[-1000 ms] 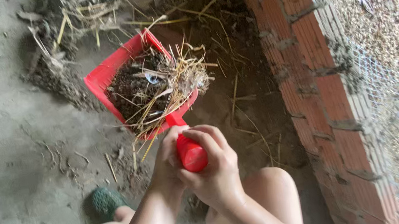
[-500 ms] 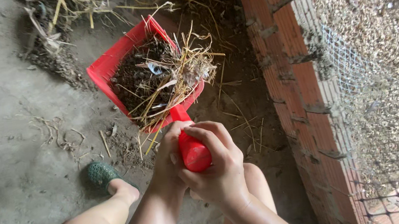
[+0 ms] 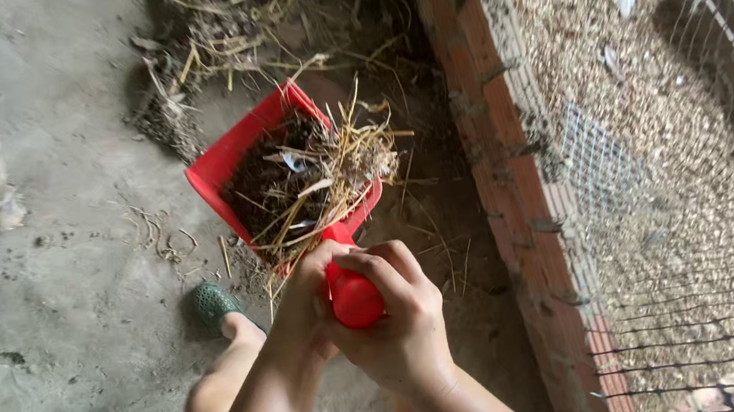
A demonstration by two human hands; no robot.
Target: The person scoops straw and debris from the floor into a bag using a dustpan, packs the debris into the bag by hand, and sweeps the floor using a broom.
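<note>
A red plastic dustpan [image 3: 224,163] is held above the concrete floor, filled with dark dirt and dry straw [image 3: 311,175]. Both hands grip its short red handle [image 3: 352,295]. My left hand [image 3: 304,299] wraps the handle from the left side. My right hand [image 3: 396,320] closes over the handle's end from the right. Straw stalks hang over the pan's near edge toward my fingers.
A low red brick wall [image 3: 514,177] with wire mesh [image 3: 708,284] runs down the right, with grain-like litter behind it. A heap of straw and dirt [image 3: 248,23] lies beyond the pan. My foot in a green shoe [image 3: 213,304] stands on the concrete.
The loaded dustpan has risen off the floor and my view has lifted with it. My legs have straightened, and more of the mesh enclosure shows at the right.
</note>
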